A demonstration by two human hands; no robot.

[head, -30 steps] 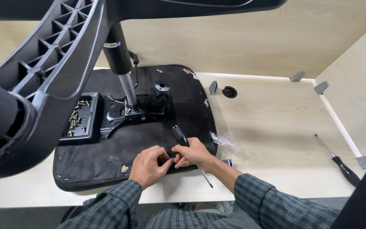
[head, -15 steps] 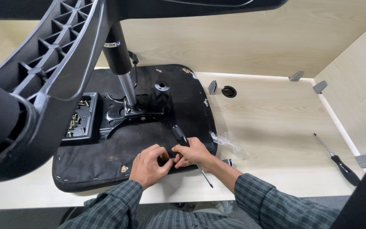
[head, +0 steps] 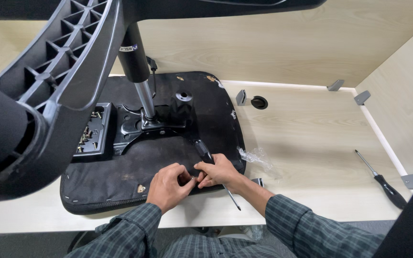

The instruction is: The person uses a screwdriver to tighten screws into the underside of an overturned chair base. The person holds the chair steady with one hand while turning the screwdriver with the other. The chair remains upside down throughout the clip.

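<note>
Two hands meet at the near edge of an upturned black chair seat (head: 120, 186) lying on a pale wooden desk (head: 311, 138). The left hand (head: 168, 185) curls its fingers together, apparently pinching a small part, though the view is too tight to tell. At its three o'clock, touching it, the right hand (head: 220, 171) is clamped around a black-handled screwdriver (head: 206, 157). A second screwdriver (head: 381, 179) lies well apart at three o'clock. A tray of screws (head: 92, 136) sits at ten o'clock.
</note>
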